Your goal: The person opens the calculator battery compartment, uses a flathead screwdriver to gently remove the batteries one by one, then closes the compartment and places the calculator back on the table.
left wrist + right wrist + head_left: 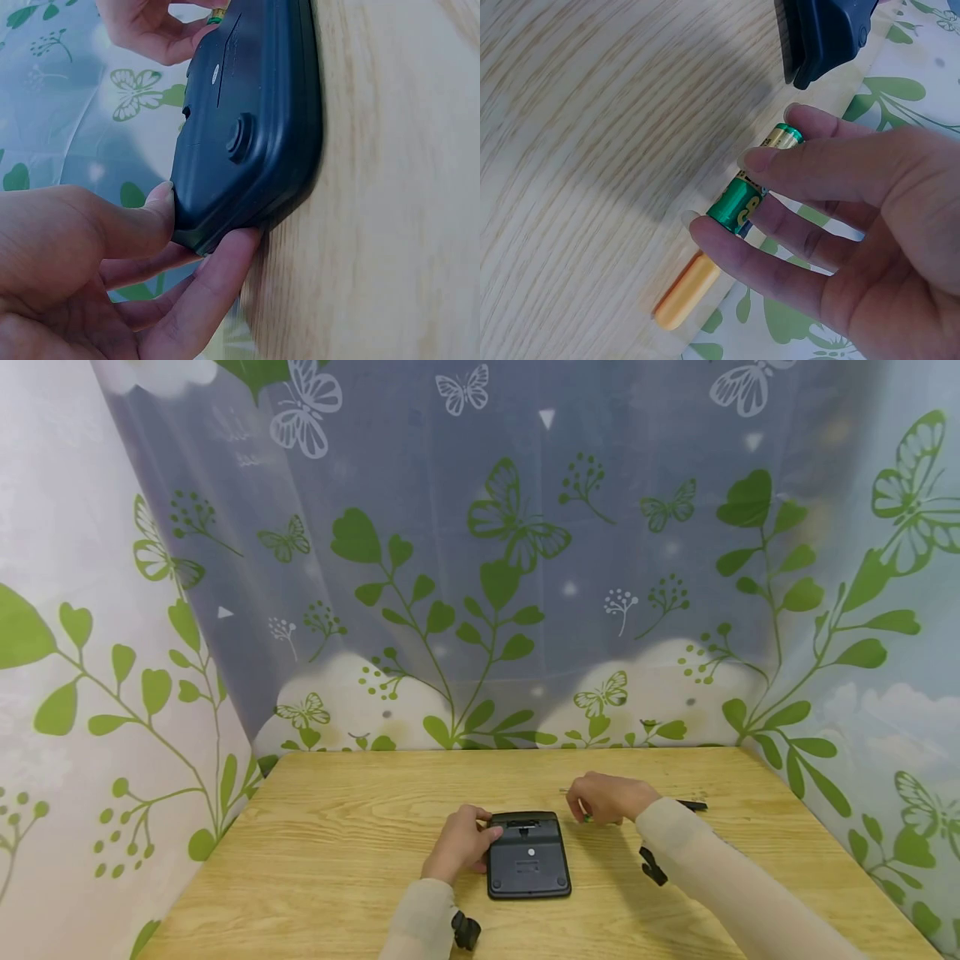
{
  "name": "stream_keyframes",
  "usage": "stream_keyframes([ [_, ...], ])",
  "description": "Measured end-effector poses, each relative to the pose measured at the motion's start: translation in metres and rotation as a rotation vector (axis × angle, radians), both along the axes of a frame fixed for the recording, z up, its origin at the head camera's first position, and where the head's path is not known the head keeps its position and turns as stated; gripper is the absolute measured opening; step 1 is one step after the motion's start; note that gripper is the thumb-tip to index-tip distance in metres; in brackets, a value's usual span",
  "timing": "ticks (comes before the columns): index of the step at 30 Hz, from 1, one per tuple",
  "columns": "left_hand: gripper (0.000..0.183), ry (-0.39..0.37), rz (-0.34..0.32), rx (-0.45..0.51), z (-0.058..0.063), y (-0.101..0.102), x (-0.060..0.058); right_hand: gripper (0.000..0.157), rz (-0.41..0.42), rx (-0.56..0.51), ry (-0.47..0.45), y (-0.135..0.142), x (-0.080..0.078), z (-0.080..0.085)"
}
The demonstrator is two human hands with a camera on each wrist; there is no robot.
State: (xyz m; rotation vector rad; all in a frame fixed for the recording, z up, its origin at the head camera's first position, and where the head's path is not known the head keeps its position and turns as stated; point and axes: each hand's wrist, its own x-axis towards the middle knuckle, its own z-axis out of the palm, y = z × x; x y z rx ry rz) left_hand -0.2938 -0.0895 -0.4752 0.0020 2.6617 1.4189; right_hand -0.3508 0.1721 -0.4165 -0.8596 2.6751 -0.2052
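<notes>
Green-and-gold, the battery (pixel 737 196) is probably feeling stiff and slick, the right grip (pixel 609 797) pinching its barrel, the left grip (pixel 460 843) pinching the black device (pixel 529 857) at its ten-o'clock edge.

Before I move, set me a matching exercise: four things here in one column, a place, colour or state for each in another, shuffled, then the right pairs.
Things
1. battery
2. left hand
3. calculator-like device
4. tool handle

Places, colours, states
A. lying back side up on the wooden table
B. orange, close to the right hand
C. green and gold, held between fingers and thumb
D. gripping the edge of a black object

Pairs: 1-C, 2-D, 3-A, 4-B
</notes>
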Motion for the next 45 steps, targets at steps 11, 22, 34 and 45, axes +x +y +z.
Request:
stream_keyframes([
  [11,0.043,0.011,-0.014,0.002,0.0,-0.001,0.001,0.034,-0.038,0.005,-0.01,0.003,-0.004,-0.002],
  [22,0.042,0.011,-0.013,0.003,0.0,-0.001,0.002,0.037,-0.049,-0.013,-0.021,0.008,-0.004,-0.005],
  [34,0.043,0.008,-0.005,0.008,-0.001,-0.001,0.001,0.033,-0.075,0.0,-0.033,0.015,-0.008,-0.008],
  [45,0.042,0.014,0.002,0.005,-0.002,-0.001,0.001,0.038,-0.08,0.0,-0.025,0.021,-0.008,-0.009],
])
